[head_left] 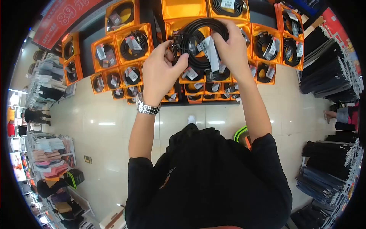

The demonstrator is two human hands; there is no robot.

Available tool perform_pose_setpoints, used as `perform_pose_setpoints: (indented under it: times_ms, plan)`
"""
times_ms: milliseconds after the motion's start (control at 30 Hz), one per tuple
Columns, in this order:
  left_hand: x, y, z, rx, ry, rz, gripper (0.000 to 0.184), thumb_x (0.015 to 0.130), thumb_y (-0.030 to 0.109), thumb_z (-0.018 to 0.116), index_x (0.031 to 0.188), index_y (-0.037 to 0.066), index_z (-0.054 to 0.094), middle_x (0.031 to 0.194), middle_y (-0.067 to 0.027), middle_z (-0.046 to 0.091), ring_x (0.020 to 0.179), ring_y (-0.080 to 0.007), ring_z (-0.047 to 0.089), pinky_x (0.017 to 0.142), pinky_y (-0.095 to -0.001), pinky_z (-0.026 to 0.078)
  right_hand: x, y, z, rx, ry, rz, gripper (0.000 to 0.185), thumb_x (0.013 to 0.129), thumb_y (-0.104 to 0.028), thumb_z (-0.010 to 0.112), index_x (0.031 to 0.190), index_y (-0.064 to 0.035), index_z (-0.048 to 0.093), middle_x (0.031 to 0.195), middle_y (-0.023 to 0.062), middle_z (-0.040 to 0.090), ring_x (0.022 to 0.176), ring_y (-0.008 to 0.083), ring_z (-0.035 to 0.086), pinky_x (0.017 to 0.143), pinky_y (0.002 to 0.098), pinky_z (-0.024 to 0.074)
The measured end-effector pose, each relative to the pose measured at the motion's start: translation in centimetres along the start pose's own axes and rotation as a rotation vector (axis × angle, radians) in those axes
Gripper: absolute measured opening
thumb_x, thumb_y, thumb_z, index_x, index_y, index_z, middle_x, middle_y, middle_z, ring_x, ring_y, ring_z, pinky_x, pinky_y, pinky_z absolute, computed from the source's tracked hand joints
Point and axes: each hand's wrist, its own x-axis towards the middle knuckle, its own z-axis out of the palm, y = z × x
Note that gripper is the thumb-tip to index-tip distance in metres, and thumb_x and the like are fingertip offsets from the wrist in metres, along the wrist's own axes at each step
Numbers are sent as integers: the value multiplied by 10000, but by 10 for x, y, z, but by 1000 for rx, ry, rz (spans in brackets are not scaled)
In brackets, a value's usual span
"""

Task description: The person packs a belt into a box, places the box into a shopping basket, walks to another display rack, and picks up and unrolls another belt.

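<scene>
A coiled black belt [198,23] is held up between my two hands, in front of the orange boxes. Its buckle end sits at the fingers of my left hand [162,70], which are closed on it. My right hand [233,47] grips the other side of the coil, thumb on the front. A white tag [209,53] hangs from the belt beside the right thumb. A silver wristwatch [148,107] is on my left wrist. Behind the coil lies an orange box [169,27], partly hidden.
Several orange boxes with coiled belts [133,44] stand in tiers on the display. A red price sign [63,21] hangs at upper left. Clothes racks [329,65] line the right, and folded clothes [49,149] the left. A green-rimmed basket [241,134] stands on the floor beside me.
</scene>
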Motion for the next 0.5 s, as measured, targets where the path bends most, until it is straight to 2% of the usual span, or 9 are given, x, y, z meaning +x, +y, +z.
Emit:
perform_pose_setpoints:
  times_ms: [67,167,200,233,300,367,433,500]
  plan:
    - [28,-3,-2,28,18,43,579,760,327,699,1145,-90,581,598,-75,553,566,-197,555,581,-315,460,31,8,11,-12,-17,62,389,801,-222,614,1158,-70,585,1010,181,611,915,327,604,814,389,467]
    - [65,-12,2,51,103,103,590,805,306,664,1229,-76,517,596,-68,564,559,-221,572,563,-320,463,72,33,34,20,-17,24,405,782,-232,625,1145,-54,603,985,198,635,891,319,621,802,386,479]
    - [77,-17,6,70,127,129,611,829,299,641,1295,-51,457,623,-83,589,575,-246,597,560,-334,472,84,27,37,79,-78,118,389,778,-230,627,1123,-51,619,950,201,654,883,329,634,791,387,487]
    - [89,-27,10,70,134,202,612,839,300,631,1318,-27,436,658,-100,611,614,-264,622,574,-359,483,94,37,46,-12,-15,45,381,774,-232,631,1112,-55,628,931,197,661,875,336,642,780,393,493]
    - [110,-40,14,101,103,227,598,845,305,626,1317,-13,443,679,-105,622,637,-271,631,593,-365,493,115,51,58,-47,-68,58,383,774,-241,634,1109,-55,626,932,198,661,881,342,640,788,397,491]
    - [125,-47,13,92,42,199,621,835,307,626,1322,-25,430,726,-127,631,685,-285,637,632,-370,505,131,63,68,-80,-79,43,388,778,-258,630,1112,-61,623,949,199,650,904,350,629,804,411,487]
    - [139,-60,17,125,31,315,678,813,291,631,1339,-63,392,787,-155,635,723,-304,636,676,-379,513,142,70,78,-237,-56,-42,394,782,-273,621,1122,-73,617,977,207,632,944,359,609,823,428,481]
    - [151,-73,20,172,11,348,731,782,266,644,1345,-102,357,830,-178,634,759,-325,636,703,-392,515,152,78,83,-273,-60,-54,410,783,-283,607,1143,-87,612,990,235,613,972,379,589,843,448,477]
